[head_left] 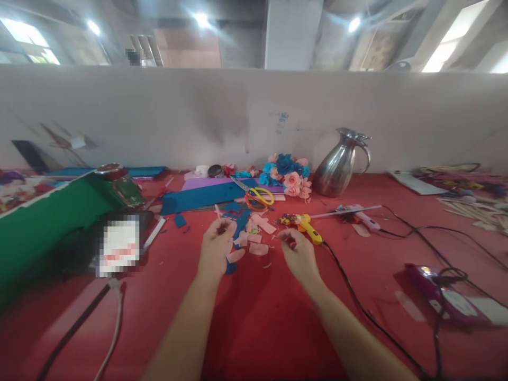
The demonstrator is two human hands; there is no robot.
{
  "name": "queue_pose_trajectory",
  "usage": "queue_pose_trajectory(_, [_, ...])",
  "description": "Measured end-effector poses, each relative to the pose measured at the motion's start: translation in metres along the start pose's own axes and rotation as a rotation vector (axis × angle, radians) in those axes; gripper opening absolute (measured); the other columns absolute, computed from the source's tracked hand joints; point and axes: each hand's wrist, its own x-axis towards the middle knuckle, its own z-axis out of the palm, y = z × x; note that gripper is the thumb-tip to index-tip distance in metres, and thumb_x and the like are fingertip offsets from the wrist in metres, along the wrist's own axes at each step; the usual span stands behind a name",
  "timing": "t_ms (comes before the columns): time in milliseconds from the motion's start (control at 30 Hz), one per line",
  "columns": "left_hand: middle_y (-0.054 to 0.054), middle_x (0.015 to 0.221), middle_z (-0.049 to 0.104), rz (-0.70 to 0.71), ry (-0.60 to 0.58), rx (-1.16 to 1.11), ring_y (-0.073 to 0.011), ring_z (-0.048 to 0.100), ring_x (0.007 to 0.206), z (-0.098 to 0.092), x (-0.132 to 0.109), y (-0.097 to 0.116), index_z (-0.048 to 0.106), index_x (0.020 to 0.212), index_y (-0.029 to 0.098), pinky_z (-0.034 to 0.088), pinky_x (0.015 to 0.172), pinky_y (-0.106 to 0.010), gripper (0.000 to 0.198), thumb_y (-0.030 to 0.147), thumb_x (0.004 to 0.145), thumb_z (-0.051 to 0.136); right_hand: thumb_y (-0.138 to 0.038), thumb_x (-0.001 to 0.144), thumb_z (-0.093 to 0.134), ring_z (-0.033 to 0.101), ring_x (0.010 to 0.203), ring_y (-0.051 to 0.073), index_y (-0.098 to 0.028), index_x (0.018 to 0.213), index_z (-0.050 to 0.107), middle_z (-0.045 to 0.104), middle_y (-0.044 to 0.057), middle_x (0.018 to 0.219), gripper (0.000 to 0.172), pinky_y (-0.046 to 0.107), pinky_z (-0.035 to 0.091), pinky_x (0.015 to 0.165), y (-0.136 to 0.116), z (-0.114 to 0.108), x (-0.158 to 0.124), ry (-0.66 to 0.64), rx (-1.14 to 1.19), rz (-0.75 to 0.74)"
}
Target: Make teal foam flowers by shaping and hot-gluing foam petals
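My left hand point(217, 246) is closed, its fingertips pinching a narrow pink paper strip point(217, 211) that points upward. To its right, my right hand point(297, 251) has thumb and fingers drawn together; anything between them is too small to make out. Pink paper pieces point(259, 248) and blue paper scraps point(242, 221) lie scattered between and behind both hands. A yellow glue gun point(310, 228) rests just beyond my right hand. Scissors point(260, 196) with yellow and orange handles lie behind the scraps, partly over blue sheets point(198, 200).
A bunch of pink and blue paper flowers point(288, 174) stands at the back beside a metal jug point(336, 166). A pink glue gun point(367, 220), cords and a purple device point(448, 299) occupy the right. At left are a green board point(51, 227) and a glass jar point(119, 185).
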Motion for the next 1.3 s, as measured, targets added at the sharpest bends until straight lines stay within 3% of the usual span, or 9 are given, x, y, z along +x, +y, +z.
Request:
queue_pose_trajectory(133, [0.003, 0.062, 0.052, -0.113, 0.077, 0.177, -0.0093, 0.047, 0.056, 0.004, -0.007, 0.004, 0.064, 0.069, 0.018, 0.042, 0.048, -0.021, 0.027, 0.037, 0.056, 0.076, -0.018, 0.076, 0.051, 0.058, 0.088, 0.022, -0.020, 0.090, 0.067, 0.068, 0.007, 0.092, 0.021, 0.031, 0.044, 0.076, -0.008, 0.004, -0.009, -0.168, -0.257, -0.127])
queue_pose_trajectory(267, [0.000, 0.064, 0.060, 0.024, 0.087, 0.265, -0.0115, 0.050, 0.057, 0.000, -0.001, -0.002, 0.069, 0.071, 0.017, 0.041, 0.049, -0.022, 0.019, 0.030, 0.057, 0.072, -0.018, 0.078, 0.054, 0.057, 0.095, 0.023, -0.021, 0.094, 0.070, 0.069, 0.008, 0.094, 0.023, 0.031, 0.043, 0.082, -0.013, 0.008, -0.015, -0.303, -0.350, -0.241])
queue_pose_trajectory(467, [-0.003, 0.064, 0.065, 0.176, 0.038, 0.372, -0.0151, 0.056, 0.063, -0.007, 0.012, -0.011, 0.070, 0.066, 0.018, 0.041, 0.055, -0.022, 0.010, 0.021, 0.057, 0.067, -0.020, 0.082, 0.050, 0.062, 0.083, 0.020, -0.023, 0.085, 0.070, 0.071, 0.006, 0.088, 0.020, 0.027, 0.042, 0.070, -0.008, 0.001, -0.007, -0.158, -0.473, -0.109])
queue_pose_trajectory(567, [-0.003, 0.066, 0.065, 0.143, 0.069, 0.305, -0.0155, 0.056, 0.064, -0.010, 0.011, -0.008, 0.069, 0.069, 0.017, 0.042, 0.056, -0.023, 0.014, 0.028, 0.060, 0.065, -0.026, 0.083, 0.051, 0.064, 0.076, 0.019, -0.025, 0.083, 0.070, 0.071, 0.004, 0.079, 0.018, 0.026, 0.039, 0.062, -0.010, 0.001, -0.010, -0.211, -0.542, -0.079])
queue_pose_trajectory(733, [0.001, 0.060, 0.057, 0.166, 0.145, 0.227, -0.0107, 0.047, 0.055, -0.014, 0.011, -0.007, 0.065, 0.069, 0.017, 0.037, 0.052, -0.021, 0.018, 0.033, 0.063, 0.065, -0.032, 0.084, 0.054, 0.065, 0.073, 0.021, -0.025, 0.108, 0.066, 0.072, 0.007, 0.081, 0.028, 0.027, 0.037, 0.059, -0.017, 0.011, -0.020, -0.306, -0.617, -0.127])
queue_pose_trajectory(967, [0.000, 0.058, 0.057, 0.188, 0.166, 0.250, -0.0106, 0.047, 0.055, -0.014, 0.014, -0.008, 0.061, 0.057, 0.017, 0.036, 0.052, -0.021, 0.020, 0.034, 0.065, 0.066, -0.021, 0.084, 0.050, 0.063, 0.072, 0.020, -0.023, 0.085, 0.069, 0.071, 0.006, 0.080, 0.019, 0.026, 0.033, 0.058, -0.010, 0.010, -0.019, -0.278, -0.532, -0.153])
queue_pose_trajectory(1067, [0.000, 0.070, 0.062, 0.138, 0.040, 0.253, -0.0091, 0.048, 0.055, -0.010, 0.007, -0.003, 0.071, 0.078, 0.019, 0.037, 0.051, -0.020, 0.024, 0.021, 0.054, 0.072, -0.025, 0.083, 0.049, 0.056, 0.059, 0.017, -0.022, 0.080, 0.066, 0.063, 0.001, 0.062, 0.017, 0.025, 0.030, 0.053, -0.005, 0.010, -0.014, -0.259, -0.318, -0.069])
queue_pose_trajectory(1167, [0.004, 0.058, 0.057, -0.034, -0.241, 0.316, -0.0056, 0.038, 0.042, -0.004, -0.002, -0.002, 0.072, 0.096, 0.022, 0.034, 0.046, -0.019, 0.044, 0.019, 0.053, 0.074, -0.032, 0.078, 0.051, 0.044, 0.049, 0.013, -0.021, 0.067, 0.058, 0.050, -0.003, 0.052, 0.017, 0.024, 0.028, 0.051, -0.004, 0.009, -0.007, -0.296, 0.034, 0.037])
queue_pose_trajectory(1300, [0.000, 0.058, 0.062, -0.026, -0.476, 0.359, -0.0104, 0.050, 0.051, 0.004, -0.009, -0.006, 0.075, 0.078, 0.019, 0.039, 0.054, -0.022, 0.021, 0.023, 0.058, 0.074, -0.039, 0.069, 0.058, 0.032, 0.045, 0.008, -0.019, 0.062, 0.051, 0.040, -0.007, 0.049, 0.022, 0.022, 0.024, 0.047, -0.011, 0.007, -0.003, -0.424, 0.471, 0.267])
